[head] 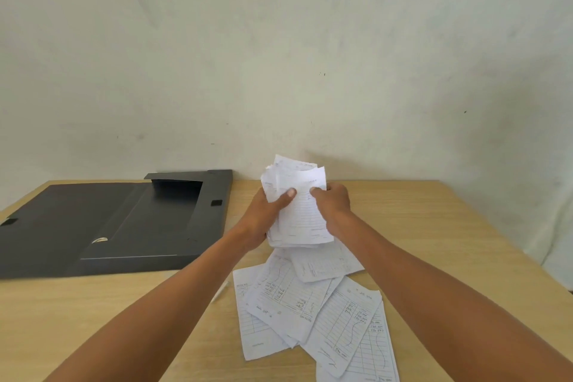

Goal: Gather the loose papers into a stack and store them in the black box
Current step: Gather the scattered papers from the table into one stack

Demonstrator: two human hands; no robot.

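A bundle of white lined paper slips [299,211] stands nearly upright above the wooden table, held between both hands. My left hand [266,214] grips its left edge, thumb across the front. My right hand [333,200] grips its right edge. Below them several loose slips [310,304] with handwriting lie overlapping on the table, spread toward the front edge. The black box [148,220] lies open on the left of the table, its lid flap [55,217] folded out flat to the left and its tray empty.
The wooden table [434,242] backs onto a pale wall. A thin white pen [220,291] lies beside the loose slips, partly under my left forearm. A metal clip [99,240] sits at the box's hinge.
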